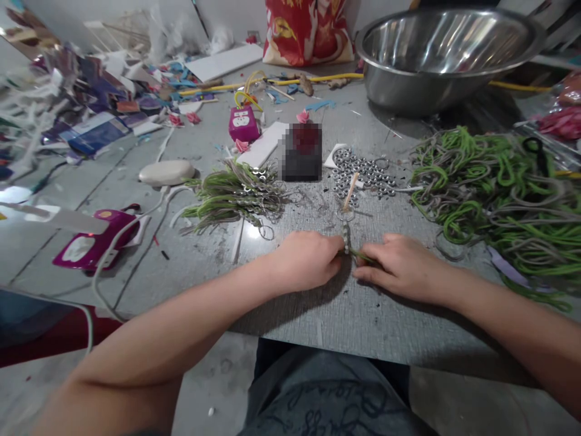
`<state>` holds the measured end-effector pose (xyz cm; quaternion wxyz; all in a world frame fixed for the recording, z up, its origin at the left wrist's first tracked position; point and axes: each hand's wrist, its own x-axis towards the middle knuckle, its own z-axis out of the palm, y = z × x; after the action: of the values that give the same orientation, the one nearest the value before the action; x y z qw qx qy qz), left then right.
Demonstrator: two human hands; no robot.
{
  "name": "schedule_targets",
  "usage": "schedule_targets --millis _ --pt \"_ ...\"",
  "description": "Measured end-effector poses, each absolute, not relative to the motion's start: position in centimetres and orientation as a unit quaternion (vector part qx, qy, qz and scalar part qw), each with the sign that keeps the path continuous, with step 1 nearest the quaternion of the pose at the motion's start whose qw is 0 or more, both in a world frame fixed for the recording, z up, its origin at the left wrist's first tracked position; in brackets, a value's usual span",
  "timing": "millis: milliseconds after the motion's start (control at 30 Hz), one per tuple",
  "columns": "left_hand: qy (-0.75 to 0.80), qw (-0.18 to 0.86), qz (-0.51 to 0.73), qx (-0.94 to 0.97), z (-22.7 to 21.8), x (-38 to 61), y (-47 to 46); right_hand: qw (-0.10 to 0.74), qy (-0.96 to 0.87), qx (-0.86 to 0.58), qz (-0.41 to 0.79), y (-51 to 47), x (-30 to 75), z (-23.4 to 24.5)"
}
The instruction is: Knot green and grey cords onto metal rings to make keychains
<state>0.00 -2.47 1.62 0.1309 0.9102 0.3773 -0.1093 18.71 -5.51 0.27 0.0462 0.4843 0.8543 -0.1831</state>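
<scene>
My left hand (308,259) and my right hand (399,266) rest close together on the grey table (318,315), both pinched on a short green cord (361,255) that carries a stack of small metal nuts (347,235) and a key ring (344,214). Just beyond them lies a pile of loose metal nuts (363,172) with a small wooden stick (350,191) on it. A bundle of finished green and grey cords with rings (236,197) lies to the left. A big heap of loose green and grey cords (494,188) lies to the right.
A large steel bowl (445,51) stands at the back right. A red patterned bag (308,30) is behind the middle. A white mouse-like object (166,172), pink power strips (93,239) with cables, and paper scraps (100,103) clutter the left side.
</scene>
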Motion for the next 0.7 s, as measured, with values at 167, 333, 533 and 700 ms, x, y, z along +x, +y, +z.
schedule_targets --millis 167,333,533,700 --pt "0.398 0.096 -0.098 0.907 1.1 -0.2 -2.7 0.023 0.826 0.552 -0.108 -5.2 19.5 -0.8" --pt "0.369 0.067 -0.121 0.919 0.8 -0.3 -2.6 0.063 0.838 0.535 -0.086 -4.9 19.5 -0.6" --pt "0.355 0.074 -0.154 0.919 1.3 -0.3 -2.7 0.108 0.827 0.54 -0.111 -4.8 19.3 0.3" --pt "0.347 0.085 -0.153 0.922 1.4 -0.3 -2.5 0.115 0.83 0.533 -0.119 -4.8 19.5 0.6"
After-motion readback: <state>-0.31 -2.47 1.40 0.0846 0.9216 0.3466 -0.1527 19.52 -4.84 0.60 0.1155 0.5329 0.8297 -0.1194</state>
